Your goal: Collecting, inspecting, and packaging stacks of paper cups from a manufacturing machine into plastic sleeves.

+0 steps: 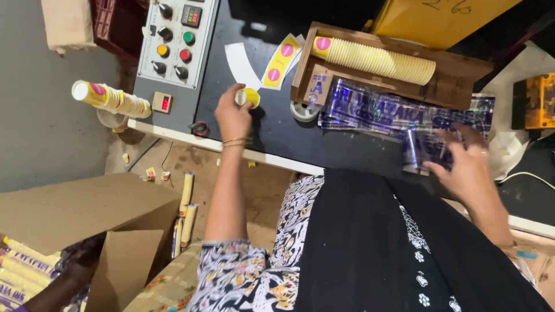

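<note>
Left hand (233, 115), upper centre of the frame, clamped on a small yellow paper cup (249, 97) above the black worktable (277, 136); right hand (462, 162), centre right, fingers spread apart on the glossy blue-printed plastic sleeves (404, 118); steady the sleeve flat, judged best.

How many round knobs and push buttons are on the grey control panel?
7 on the control panel: black knobs, green, red, yellow. The frame edge may hide more.
</note>
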